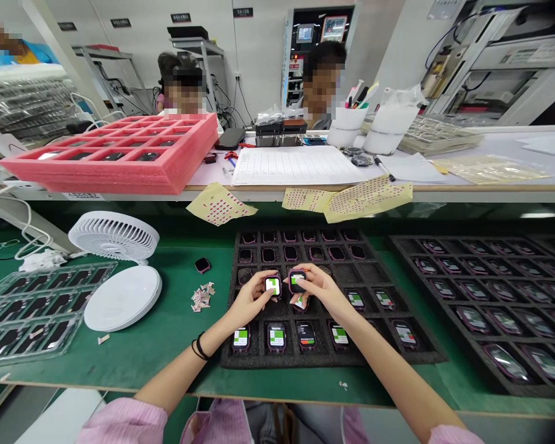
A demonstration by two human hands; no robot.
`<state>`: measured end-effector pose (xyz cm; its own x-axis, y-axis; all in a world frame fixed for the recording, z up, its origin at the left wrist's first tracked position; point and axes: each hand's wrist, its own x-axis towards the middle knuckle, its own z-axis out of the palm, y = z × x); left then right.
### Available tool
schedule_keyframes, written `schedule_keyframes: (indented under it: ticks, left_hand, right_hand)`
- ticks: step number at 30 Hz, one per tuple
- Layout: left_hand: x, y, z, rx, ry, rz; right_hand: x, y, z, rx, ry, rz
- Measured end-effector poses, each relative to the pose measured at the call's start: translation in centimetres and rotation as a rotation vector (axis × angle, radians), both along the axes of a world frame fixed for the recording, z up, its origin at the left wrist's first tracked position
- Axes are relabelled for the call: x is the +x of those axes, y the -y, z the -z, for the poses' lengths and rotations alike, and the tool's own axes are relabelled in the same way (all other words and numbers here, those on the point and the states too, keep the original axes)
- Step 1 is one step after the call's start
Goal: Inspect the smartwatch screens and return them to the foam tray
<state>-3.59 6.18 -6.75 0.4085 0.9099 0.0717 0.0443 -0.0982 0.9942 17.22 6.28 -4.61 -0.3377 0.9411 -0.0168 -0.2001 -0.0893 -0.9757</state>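
Above the middle of a black foam tray (287, 359), my left hand (253, 297) is closed around a smartwatch body (272, 285) with a lit white and green screen. Beside it, my right hand (321, 285) grips a second watch body (297, 280), its thumb lying over the lit screen. Below that one, another lit watch (300, 301) shows, partly covered by my right hand. In the tray's front row sit lit watches, among them one with a green and white screen (276, 336) and one with a dark and red screen (306, 335). Watches in the back rows have dark screens.
A second black foam tray (485, 364) of watches lies at right. At left are a white fan (123, 299), a clear plastic tray (50, 351), a loose watch (202, 265) and small paper strips (203, 296). A shelf above holds a pink foam tray (166, 166) and papers. People sit beyond.
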Motion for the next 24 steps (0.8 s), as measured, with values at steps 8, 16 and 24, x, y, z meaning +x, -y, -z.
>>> schedule_keyframes:
  ticks: [8,16,24]
  left_hand:
    - [0.08,-0.16,0.02,-0.037,0.080,-0.006]
    - [-0.15,-0.24,-0.48,-0.035,-0.007,-0.137]
    - [-0.03,-0.23,-0.39,0.018,-0.031,-0.159]
  right_hand:
    - [-0.03,0.03,0.13,0.000,-0.012,-0.004]
    - [0.12,-0.02,-0.09,-0.030,-0.001,0.032]
    - [-0.23,0.18,0.50,0.029,-0.069,-0.075]
